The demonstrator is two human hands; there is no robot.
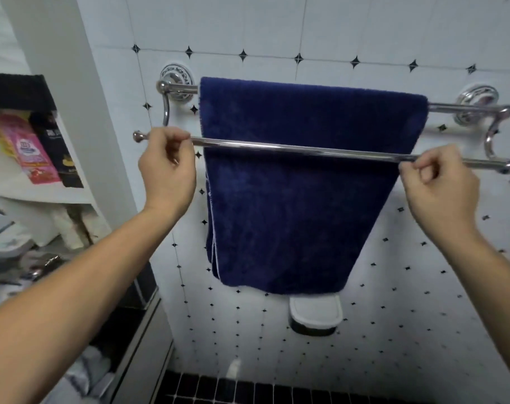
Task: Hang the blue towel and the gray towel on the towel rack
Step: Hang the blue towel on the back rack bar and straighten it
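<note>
The blue towel (303, 182) hangs folded over the rear bar of the chrome towel rack (294, 149), spread flat against the tiled wall behind the front bar. My left hand (167, 167) is raised at the left end of the front bar, fingers curled and thumb against the forefinger, with no cloth in it. My right hand (440, 185) is at the right end of the same bar, just beside the towel's right edge, curled the same way and holding nothing I can see. No gray towel is plainly in view.
Shelves (44, 193) with colourful packets and clutter stand at the left. A white-lidded container (315, 313) sits below the towel. Some pale cloth (87, 371) lies at the lower left by a dark-edged counter. Dark floor tiles run along the bottom.
</note>
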